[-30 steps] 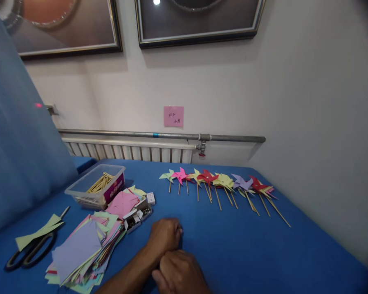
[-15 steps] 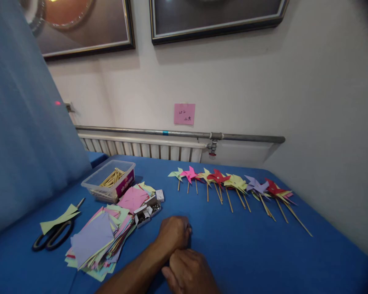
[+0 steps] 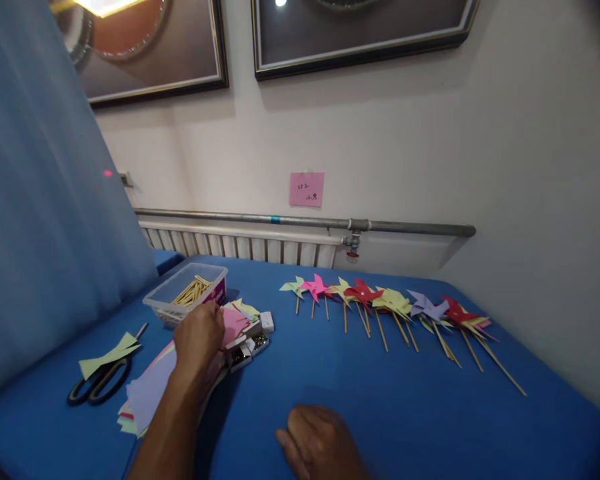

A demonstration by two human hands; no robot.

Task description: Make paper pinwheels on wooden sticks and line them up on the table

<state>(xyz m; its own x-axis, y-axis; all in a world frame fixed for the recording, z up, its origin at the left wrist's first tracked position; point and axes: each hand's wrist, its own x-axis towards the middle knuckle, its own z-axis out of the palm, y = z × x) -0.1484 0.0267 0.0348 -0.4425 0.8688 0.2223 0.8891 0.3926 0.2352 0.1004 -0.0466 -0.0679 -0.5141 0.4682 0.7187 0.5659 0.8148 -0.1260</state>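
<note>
My left hand (image 3: 199, 333) reaches over the paper stack at the left. Its curled fingers touch, or hover right over, a pink paper square (image 3: 234, 324) with cut lines; the fingertips are hidden. Beneath my forearm lies a pile of coloured paper squares (image 3: 153, 387), a lilac one on top. My right hand (image 3: 320, 443), slightly blurred, is closed low in the middle, above the blue tabletop. Whatever it holds, if anything, is hidden. Just right of the pink square are small open boxes of metal pins (image 3: 241, 357) and a small white box (image 3: 267, 321).
A clear plastic tub (image 3: 160, 300) of wooden sticks stands behind my left hand. Black-handled scissors (image 3: 103, 383) lie at left under a pale green paper strip (image 3: 111, 353). Several paper pinwheels (image 3: 363, 293) on sticks line the right side. Pipes (image 3: 410, 228) run along the wall.
My left hand has moved away from my right hand, leftward and up to the pink paper square. My right hand stays low, closed. The view has shifted slightly.
</note>
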